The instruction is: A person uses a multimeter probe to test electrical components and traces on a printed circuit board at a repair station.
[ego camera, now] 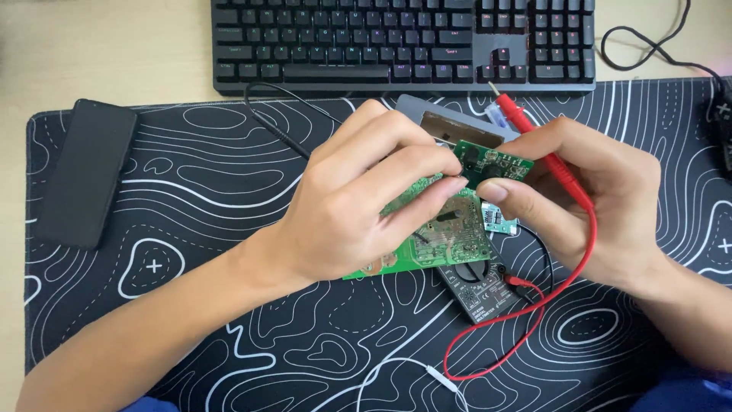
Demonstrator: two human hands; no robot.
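your left hand point(358, 210) sits closest to the lens, fingers curled down over a small dark green circuit board point(492, 164), pinching its left edge between fingertip and thumb. your right hand point(587, 202) meets it from the other side, thumb pressed against the same small board, while the rest of its fingers clench a red probe point(534, 137) that slants up toward the keyboard point(404, 42). that small board is held just above a larger light green circuit board point(446, 236), which lies on the mat and partly covers a black multimeter point(480, 286). from the probe a red wire point(526, 328) loops down and plugs into the meter's side. a thin black wire point(278, 126) runs under your left hand. everything rests on a black desk mat with white contour lines point(198, 168), with a dark phone point(88, 172) lying face down at its left edge.
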